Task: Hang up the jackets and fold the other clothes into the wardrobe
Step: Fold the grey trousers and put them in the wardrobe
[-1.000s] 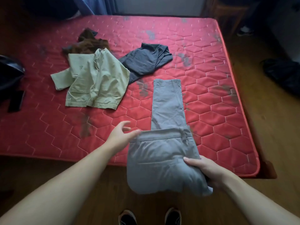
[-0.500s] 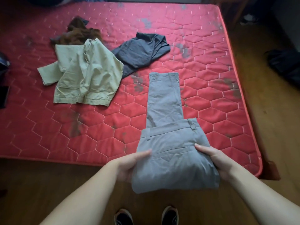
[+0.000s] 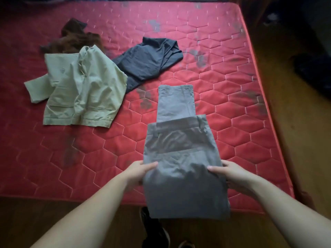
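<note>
Head view. DESK: What do the hands have?
PHOTOGRAPHER: Both grip the grey trousers (image 3: 180,158), half folded, at the near edge of the red mattress (image 3: 232,86). The left hand (image 3: 141,173) pinches the left side, thumb on top, fingers beneath; the right hand (image 3: 231,176) does likewise on the right. The near fold hangs over the mattress edge above the floor (image 3: 53,221); the legs lie flat further up the mattress.
DESK: What could spoil it?
PHOTOGRAPHER: My reading: the overhanging part is held only at its sides, so a slack grip would let the layers slide apart and the bundle sag to the floor. A lopsided lift would skew the fold too.
DESK: Anything else waiting?
PHOTOGRAPHER: A pale green jacket (image 3: 80,90), unhung, lies to the left, touching a dark blue garment (image 3: 148,63) and a brown garment (image 3: 75,38) behind it
</note>
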A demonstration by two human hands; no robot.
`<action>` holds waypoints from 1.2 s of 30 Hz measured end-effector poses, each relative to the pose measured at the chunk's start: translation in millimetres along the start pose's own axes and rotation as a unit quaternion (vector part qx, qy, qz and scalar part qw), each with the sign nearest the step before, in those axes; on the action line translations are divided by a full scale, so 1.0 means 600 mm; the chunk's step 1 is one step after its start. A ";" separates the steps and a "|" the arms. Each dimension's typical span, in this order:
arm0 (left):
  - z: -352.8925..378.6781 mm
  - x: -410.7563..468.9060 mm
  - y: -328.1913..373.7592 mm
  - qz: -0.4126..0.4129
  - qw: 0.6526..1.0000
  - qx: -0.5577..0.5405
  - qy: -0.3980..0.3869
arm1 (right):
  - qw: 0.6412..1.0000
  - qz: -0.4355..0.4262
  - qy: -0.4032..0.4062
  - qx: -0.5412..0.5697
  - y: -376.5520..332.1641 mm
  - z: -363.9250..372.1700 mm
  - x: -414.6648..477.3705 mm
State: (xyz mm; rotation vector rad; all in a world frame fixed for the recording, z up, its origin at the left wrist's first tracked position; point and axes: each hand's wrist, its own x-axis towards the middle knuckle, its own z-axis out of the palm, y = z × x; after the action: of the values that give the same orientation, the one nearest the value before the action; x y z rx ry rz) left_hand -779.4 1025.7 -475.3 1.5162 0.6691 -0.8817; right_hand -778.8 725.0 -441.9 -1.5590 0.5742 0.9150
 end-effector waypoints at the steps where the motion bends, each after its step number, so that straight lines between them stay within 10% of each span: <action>1: -0.003 0.011 -0.009 -0.025 0.998 0.052 -0.022 | 0.998 0.024 0.009 -0.053 0.014 0.002 0.016; 5: -0.011 0.044 -0.007 -0.048 0.988 0.106 -0.098 | 0.991 0.071 0.045 -0.101 0.028 0.016 0.057; 10: -0.029 0.082 0.078 0.047 0.986 -0.049 -0.152 | 0.991 0.018 0.007 0.130 -0.050 -0.001 0.086; 14: -0.038 0.158 0.142 0.114 0.974 -0.186 -0.052 | 0.965 -0.058 0.009 0.257 -0.127 -0.030 0.150; 21: -0.017 0.235 0.056 -0.056 0.996 -0.034 0.057 | 0.987 0.042 0.099 -0.117 -0.047 -0.055 0.264; 36: -0.008 0.342 0.215 0.177 0.971 -0.086 0.137 | 0.956 -0.242 0.162 -0.038 -0.206 -0.052 0.389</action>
State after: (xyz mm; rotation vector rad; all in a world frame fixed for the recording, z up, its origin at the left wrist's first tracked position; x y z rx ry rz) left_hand -560.1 998.1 -575.0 1.5512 0.6291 -0.3379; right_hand -541.3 749.4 -558.1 -1.8270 0.3563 0.3145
